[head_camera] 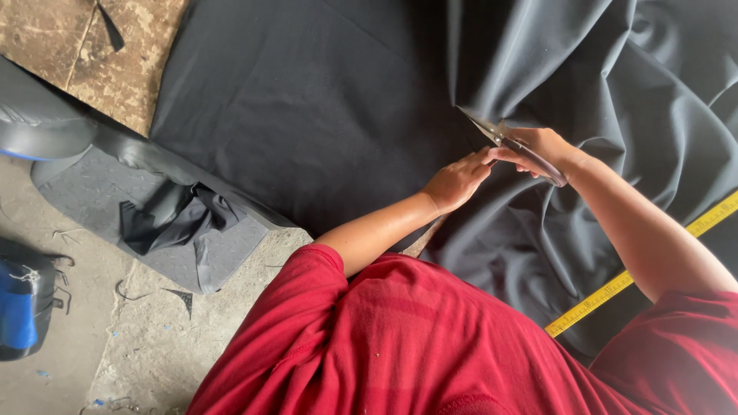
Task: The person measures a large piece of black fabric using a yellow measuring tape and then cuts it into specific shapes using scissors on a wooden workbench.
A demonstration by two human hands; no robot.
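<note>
A large sheet of dark grey fabric (323, 107) covers the work surface, flat on the left and bunched in folds on the right. My right hand (547, 147) grips a pair of scissors (513, 146) whose blades point up and left into the cloth. My left hand (455, 181) lies on the fabric just left of the scissors, fingers stretched toward the blades and pressing the cloth down. Both my arms come out of red sleeves.
A yellow measuring tape (615, 286) runs diagonally under my right arm. Offcuts of dark cloth (177, 219) lie on a grey mat (92, 192) at the left. A worn wooden board (92, 46) shows top left, a blue and black object (19, 307) on the concrete floor.
</note>
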